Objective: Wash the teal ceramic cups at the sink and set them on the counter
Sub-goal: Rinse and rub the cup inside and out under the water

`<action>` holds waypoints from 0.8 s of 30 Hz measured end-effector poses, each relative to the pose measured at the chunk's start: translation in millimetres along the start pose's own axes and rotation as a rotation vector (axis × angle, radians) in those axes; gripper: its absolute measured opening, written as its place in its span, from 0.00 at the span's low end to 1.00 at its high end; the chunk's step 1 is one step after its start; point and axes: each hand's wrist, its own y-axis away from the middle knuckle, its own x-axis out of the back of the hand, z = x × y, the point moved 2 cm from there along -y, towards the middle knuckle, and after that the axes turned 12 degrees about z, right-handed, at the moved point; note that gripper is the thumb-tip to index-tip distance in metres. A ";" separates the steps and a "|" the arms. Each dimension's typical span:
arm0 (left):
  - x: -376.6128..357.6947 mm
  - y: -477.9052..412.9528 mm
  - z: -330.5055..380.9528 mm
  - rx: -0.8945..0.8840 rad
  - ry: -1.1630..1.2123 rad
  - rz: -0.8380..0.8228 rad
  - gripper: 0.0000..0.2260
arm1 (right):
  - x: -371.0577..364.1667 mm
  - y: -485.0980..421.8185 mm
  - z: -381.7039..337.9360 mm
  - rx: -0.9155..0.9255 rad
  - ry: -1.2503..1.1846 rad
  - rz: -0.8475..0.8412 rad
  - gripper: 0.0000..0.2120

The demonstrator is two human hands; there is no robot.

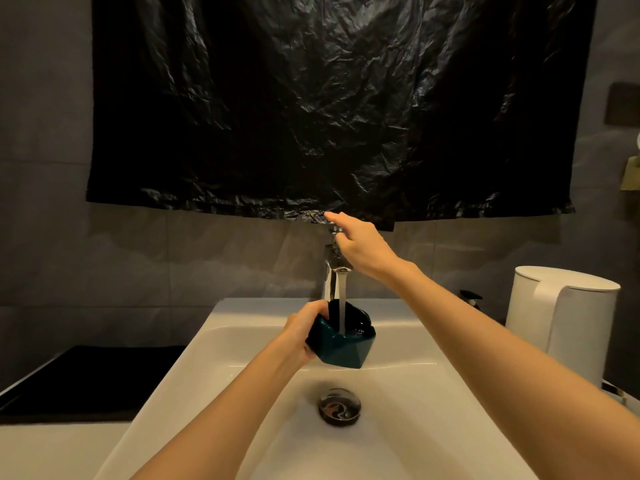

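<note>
Teal cup (341, 346), white sink (242, 344), black sheet (332, 98)
</note>
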 end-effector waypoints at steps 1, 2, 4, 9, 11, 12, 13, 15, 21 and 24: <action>-0.5 -0.3 0.2 -0.002 0.001 -0.002 0.03 | -2.6 -3.4 0.8 0.025 0.052 0.007 0.20; -0.5 -1.2 0.4 -0.006 0.006 0.001 0.04 | -5.1 -5.1 2.7 0.047 0.088 0.042 0.18; -1.1 -2.8 0.0 0.007 0.034 0.004 0.05 | -7.5 -1.4 5.8 0.070 0.096 0.124 0.16; -0.7 -5.2 -0.7 -0.006 0.058 0.010 0.05 | -7.2 17.0 7.5 0.171 0.173 0.087 0.16; -0.5 -7.2 -0.8 -0.026 0.051 0.007 0.06 | -9.7 22.5 7.8 0.123 0.080 0.011 0.16; -0.4 -7.1 -1.0 -0.032 0.044 -0.002 0.07 | -9.1 27.7 7.4 0.081 -0.005 -0.007 0.17; -0.7 -7.8 -0.8 -0.038 0.035 -0.010 0.07 | -7.3 33.7 8.1 0.039 -0.084 0.014 0.18; -0.8 -10.2 -1.5 -0.046 0.026 -0.023 0.07 | 0.1 50.1 12.9 -0.034 -0.155 0.148 0.18; -5.4 -11.7 -2.7 -0.114 -0.024 -0.015 0.03 | 0.4 104.3 55.1 -0.754 -0.203 -0.292 0.17; -7.6 -8.6 -3.5 -0.166 -0.087 -0.019 0.04 | -9.3 123.8 65.4 -0.938 -0.404 -0.505 0.19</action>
